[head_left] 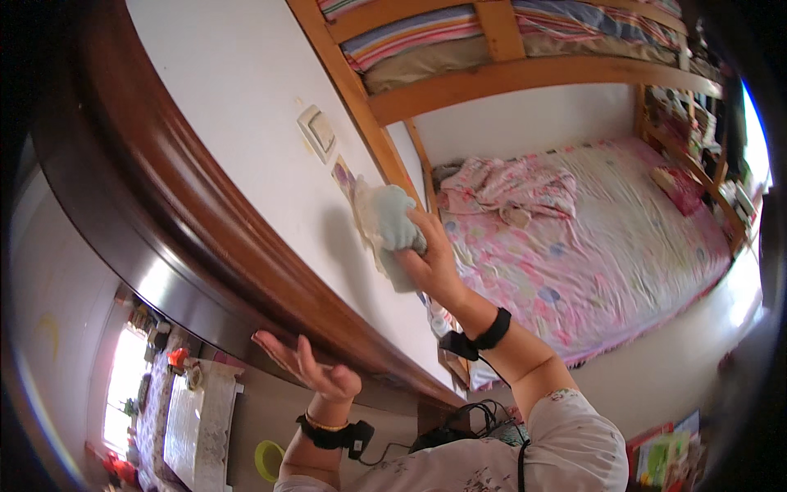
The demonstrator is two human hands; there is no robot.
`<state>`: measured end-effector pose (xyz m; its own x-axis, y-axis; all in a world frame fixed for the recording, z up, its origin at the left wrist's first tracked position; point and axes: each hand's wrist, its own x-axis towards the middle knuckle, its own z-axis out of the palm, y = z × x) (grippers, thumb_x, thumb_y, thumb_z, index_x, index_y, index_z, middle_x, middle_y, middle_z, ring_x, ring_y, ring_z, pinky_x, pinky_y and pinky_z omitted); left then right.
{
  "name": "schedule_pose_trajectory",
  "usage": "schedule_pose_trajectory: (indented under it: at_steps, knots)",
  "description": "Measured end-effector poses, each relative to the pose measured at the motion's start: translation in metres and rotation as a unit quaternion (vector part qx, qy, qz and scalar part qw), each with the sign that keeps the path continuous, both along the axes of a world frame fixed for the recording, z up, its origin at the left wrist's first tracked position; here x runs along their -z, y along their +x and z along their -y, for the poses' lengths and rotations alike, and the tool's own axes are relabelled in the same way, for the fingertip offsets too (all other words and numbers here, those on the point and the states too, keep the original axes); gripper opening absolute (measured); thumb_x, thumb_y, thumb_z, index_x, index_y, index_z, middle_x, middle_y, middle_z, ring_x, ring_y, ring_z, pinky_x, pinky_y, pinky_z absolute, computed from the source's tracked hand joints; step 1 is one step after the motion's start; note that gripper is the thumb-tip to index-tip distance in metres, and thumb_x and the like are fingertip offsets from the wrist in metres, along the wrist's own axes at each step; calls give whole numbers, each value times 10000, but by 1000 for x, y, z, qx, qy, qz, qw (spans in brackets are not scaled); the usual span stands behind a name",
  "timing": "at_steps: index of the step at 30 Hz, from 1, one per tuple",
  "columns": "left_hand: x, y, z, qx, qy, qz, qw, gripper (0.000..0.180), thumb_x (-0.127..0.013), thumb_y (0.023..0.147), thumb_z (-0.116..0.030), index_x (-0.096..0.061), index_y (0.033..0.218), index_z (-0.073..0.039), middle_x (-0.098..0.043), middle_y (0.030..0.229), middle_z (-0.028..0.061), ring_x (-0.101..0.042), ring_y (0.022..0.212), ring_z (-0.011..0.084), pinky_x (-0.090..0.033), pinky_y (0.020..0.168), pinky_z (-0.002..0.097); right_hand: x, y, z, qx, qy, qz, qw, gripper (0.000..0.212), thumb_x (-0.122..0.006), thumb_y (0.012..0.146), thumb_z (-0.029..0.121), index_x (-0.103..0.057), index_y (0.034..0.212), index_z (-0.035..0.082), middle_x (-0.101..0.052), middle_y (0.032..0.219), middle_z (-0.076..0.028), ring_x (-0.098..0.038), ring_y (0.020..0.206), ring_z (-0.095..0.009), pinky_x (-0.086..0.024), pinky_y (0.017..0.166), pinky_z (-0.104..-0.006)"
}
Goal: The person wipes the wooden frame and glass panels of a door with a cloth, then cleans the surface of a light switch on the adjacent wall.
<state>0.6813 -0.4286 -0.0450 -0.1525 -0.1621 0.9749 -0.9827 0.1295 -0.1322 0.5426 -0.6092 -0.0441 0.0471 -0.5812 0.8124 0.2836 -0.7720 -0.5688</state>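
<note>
My right hand [434, 258] is closed round a bunched, pale blue-green cloth [388, 215] and holds it against the white wall [246, 90]. Under and beside the cloth is a worn, peeling patch with a small purple-and-yellow sticker scrap [343, 175]. A cream light switch [318, 133] sits a little above it. My left hand [316, 369] is open, its fingers stretched out and nothing in them. It is next to the glossy brown wooden door frame [221, 197]; whether it touches the wood I cannot tell. Both wrists wear black straps.
A wooden bunk bed [541, 80] stands to the right, its lower mattress [631, 213] under a pink floral sheet with a crumpled pink blanket [508, 187]. Colourful books [666, 455] lie at the lower right. Through the doorway are a yellow-green bin [268, 461] and a covered table [201, 426].
</note>
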Motion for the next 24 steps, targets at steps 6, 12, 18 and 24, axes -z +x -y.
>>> schedule_pose_trajectory:
  at_steps: [6, 12, 18, 24]
  knots:
    - [8, -5, -4, -34, -7, -68, 997, 557, -289, 934, -397, -286, 1325, 0, -107, 1436, 294, -130, 1340, 422, -154, 1076, 523, -66, 35, 105, -3, -27, 19, 999, 494, -560, 709, 0, -498, 1198, 32, -472, 1172, -193, -484, 1053, -330, -379, 905, -343]
    - [0, -11, 1, -85, -15, -56, 995, 553, -299, 934, -427, -275, 1319, -31, -100, 1438, 289, -147, 1334, 424, -203, 1060, 515, -107, 106, 140, -92, 9, -28, 995, 456, -542, 717, 72, -534, 1172, 65, -522, 1124, -190, -503, 1019, -370, -428, 868, -392]
    - [2, -14, 1, -145, -10, -62, 987, 573, -263, 933, -494, -242, 1335, -86, -88, 1441, 278, -151, 1333, 405, -221, 1043, 539, -89, 82, 107, -34, -84, -143, 986, 450, -587, 675, 80, -559, 1125, 90, -527, 1127, -152, -517, 985, -349, -457, 812, -413]
    - [6, -16, -5, -149, -25, -118, 981, 591, -349, 926, -468, -268, 1319, -34, -129, 1432, 276, -224, 1308, 394, -232, 1034, 521, -64, 57, 126, -43, -142, -52, 988, 477, -578, 665, 49, -558, 1138, 107, -514, 1139, -182, -505, 991, -358, -438, 849, -417]
